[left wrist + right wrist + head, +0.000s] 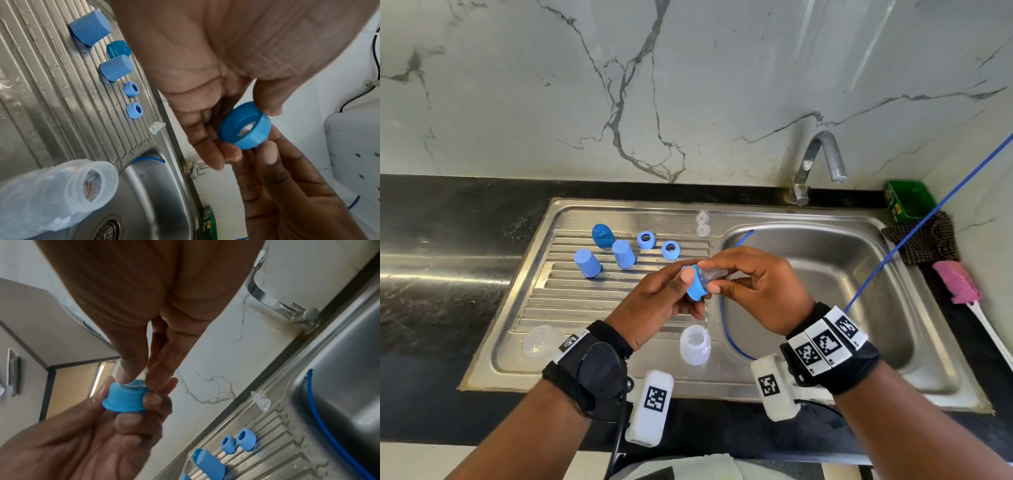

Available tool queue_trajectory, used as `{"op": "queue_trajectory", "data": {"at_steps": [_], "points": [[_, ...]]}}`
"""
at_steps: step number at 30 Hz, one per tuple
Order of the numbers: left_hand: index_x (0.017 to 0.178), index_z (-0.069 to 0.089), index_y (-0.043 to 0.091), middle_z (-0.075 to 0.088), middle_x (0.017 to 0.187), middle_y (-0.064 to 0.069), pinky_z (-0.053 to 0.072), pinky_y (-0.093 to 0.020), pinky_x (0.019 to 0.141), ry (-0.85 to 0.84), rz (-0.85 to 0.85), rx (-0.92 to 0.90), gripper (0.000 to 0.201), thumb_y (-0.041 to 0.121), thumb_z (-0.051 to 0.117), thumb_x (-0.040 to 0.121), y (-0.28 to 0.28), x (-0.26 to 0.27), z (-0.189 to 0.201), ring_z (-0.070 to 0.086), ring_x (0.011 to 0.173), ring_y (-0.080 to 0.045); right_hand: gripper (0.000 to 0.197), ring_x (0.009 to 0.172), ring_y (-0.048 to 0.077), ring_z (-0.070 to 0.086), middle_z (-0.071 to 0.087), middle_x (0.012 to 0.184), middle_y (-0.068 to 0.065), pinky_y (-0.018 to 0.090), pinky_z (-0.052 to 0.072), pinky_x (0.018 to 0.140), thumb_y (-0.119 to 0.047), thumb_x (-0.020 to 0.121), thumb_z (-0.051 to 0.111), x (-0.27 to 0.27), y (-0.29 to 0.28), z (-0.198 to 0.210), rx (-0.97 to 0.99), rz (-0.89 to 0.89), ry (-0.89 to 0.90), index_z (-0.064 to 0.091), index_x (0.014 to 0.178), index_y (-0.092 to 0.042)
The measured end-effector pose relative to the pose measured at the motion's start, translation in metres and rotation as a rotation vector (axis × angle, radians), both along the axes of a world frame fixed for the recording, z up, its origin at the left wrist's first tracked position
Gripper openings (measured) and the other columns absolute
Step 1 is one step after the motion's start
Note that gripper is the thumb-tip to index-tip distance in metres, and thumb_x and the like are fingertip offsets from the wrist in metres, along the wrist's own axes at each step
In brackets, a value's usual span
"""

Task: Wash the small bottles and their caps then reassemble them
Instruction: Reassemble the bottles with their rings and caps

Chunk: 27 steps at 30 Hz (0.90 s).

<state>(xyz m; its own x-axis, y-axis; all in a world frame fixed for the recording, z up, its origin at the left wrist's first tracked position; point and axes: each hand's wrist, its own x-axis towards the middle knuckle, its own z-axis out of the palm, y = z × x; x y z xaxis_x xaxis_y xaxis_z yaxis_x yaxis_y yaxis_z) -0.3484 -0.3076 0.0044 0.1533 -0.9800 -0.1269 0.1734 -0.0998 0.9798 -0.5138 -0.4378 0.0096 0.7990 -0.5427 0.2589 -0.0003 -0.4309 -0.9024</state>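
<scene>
My left hand grips a blue screw collar above the drainboard, thumb on its rim. My right hand pinches a clear nipple that sticks out through the collar. The left wrist view looks into the collar from its threaded side. In the right wrist view the fingertips squeeze the nipple at the collar's top. A clear bottle stands open below my hands. Two blue caps, two blue collars and two clear nipples lie on the drainboard.
A steel sink with a faucet is on the right, and a blue hose hangs into the basin. A dark blue lid and another clear piece lie left. A green box, cloth and pink brush sit far right.
</scene>
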Motion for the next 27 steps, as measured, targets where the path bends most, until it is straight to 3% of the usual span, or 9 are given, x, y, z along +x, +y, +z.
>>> {"op": "queue_trajectory", "data": {"at_steps": [4, 7, 9, 12, 16, 18, 22, 25, 27], "points": [[0.129, 0.058, 0.011, 0.069, 0.098, -0.012, 0.058, -0.036, 0.078, -0.027, 0.025, 0.002, 0.051, 0.05, 0.047, 0.098, 0.0, -0.001, 0.003, 0.067, 0.082, -0.026, 0.024, 0.083, 0.014, 0.072, 0.074, 0.096, -0.005, 0.034, 0.061, 0.077, -0.017, 0.084, 0.08, 0.005, -0.002, -0.003, -0.069, -0.085, 0.001, 0.077, 0.108, -0.017], [0.135, 0.056, 0.017, 0.069, 0.107, -0.015, 0.059, -0.032, 0.079, -0.182, 0.041, -0.026, 0.043, 0.034, 0.062, 0.095, 0.0, 0.001, 0.002, 0.071, 0.086, -0.023, 0.017, 0.064, 0.015, 0.071, 0.073, 0.078, -0.003, 0.029, 0.06, 0.066, -0.018, 0.088, 0.076, 0.008, -0.001, -0.005, 0.073, -0.12, 0.0, 0.077, 0.102, -0.009], [0.14, 0.053, 0.014, 0.068, 0.107, -0.018, 0.059, -0.032, 0.081, -0.233, -0.003, -0.038, 0.045, 0.025, 0.058, 0.097, 0.001, 0.004, 0.0, 0.071, 0.088, -0.022, 0.017, 0.061, 0.019, 0.07, 0.072, 0.072, 0.001, 0.03, 0.059, 0.065, -0.018, 0.088, 0.074, 0.009, 0.001, -0.007, 0.178, -0.092, 0.001, 0.077, 0.101, -0.007], [0.144, 0.05, 0.014, 0.069, 0.107, -0.016, 0.058, -0.032, 0.084, -0.229, -0.024, -0.028, 0.045, 0.026, 0.051, 0.101, 0.004, 0.007, -0.002, 0.071, 0.091, -0.02, 0.024, 0.065, 0.022, 0.069, 0.073, 0.076, 0.007, 0.035, 0.059, 0.067, -0.027, 0.085, 0.072, 0.009, 0.003, -0.005, 0.298, -0.053, -0.008, 0.076, 0.102, -0.011], [0.132, 0.06, 0.023, 0.074, 0.11, -0.005, 0.06, -0.038, 0.087, -0.254, -0.007, -0.006, 0.036, 0.037, 0.048, 0.101, 0.007, 0.003, -0.003, 0.072, 0.099, -0.021, 0.051, 0.098, 0.015, 0.065, 0.066, 0.112, -0.008, 0.028, 0.057, 0.082, -0.033, 0.075, 0.085, 0.004, 0.006, -0.009, -0.002, -0.039, 0.073, 0.069, 0.123, -0.026], [0.124, 0.064, 0.028, 0.076, 0.107, -0.004, 0.058, -0.04, 0.088, -0.258, -0.001, 0.012, 0.032, 0.038, 0.046, 0.099, 0.009, 0.001, -0.008, 0.072, 0.099, -0.019, 0.053, 0.112, 0.015, 0.062, 0.063, 0.118, -0.009, 0.03, 0.056, 0.09, -0.032, 0.074, 0.087, 0.004, 0.007, -0.014, -0.082, 0.0, 0.087, 0.07, 0.124, -0.027], [0.121, 0.065, 0.024, 0.077, 0.103, -0.001, 0.057, -0.038, 0.086, -0.2, 0.007, 0.053, 0.032, 0.039, 0.048, 0.098, 0.013, -0.003, -0.017, 0.073, 0.099, -0.016, 0.048, 0.105, 0.009, 0.065, 0.067, 0.112, -0.01, 0.029, 0.059, 0.083, -0.029, 0.076, 0.087, 0.0, 0.009, -0.021, -0.095, -0.009, 0.095, 0.072, 0.121, -0.021], [0.118, 0.066, 0.02, 0.077, 0.098, 0.001, 0.057, -0.038, 0.087, -0.153, 0.035, 0.077, 0.031, 0.039, 0.049, 0.101, 0.016, -0.006, -0.021, 0.073, 0.094, -0.011, 0.051, 0.099, 0.012, 0.067, 0.07, 0.107, -0.009, 0.026, 0.059, 0.083, -0.027, 0.075, 0.088, -0.004, 0.012, -0.026, -0.028, -0.002, 0.105, 0.069, 0.123, -0.029], [0.115, 0.067, 0.018, 0.078, 0.099, -0.003, 0.056, -0.034, 0.085, -0.085, 0.058, 0.093, 0.037, 0.04, 0.044, 0.097, 0.017, -0.008, -0.023, 0.074, 0.096, -0.018, 0.043, 0.095, 0.013, 0.071, 0.074, 0.104, -0.008, 0.027, 0.059, 0.085, -0.022, 0.078, 0.085, -0.006, 0.014, -0.028, 0.063, -0.017, 0.079, 0.071, 0.119, -0.028]]}}
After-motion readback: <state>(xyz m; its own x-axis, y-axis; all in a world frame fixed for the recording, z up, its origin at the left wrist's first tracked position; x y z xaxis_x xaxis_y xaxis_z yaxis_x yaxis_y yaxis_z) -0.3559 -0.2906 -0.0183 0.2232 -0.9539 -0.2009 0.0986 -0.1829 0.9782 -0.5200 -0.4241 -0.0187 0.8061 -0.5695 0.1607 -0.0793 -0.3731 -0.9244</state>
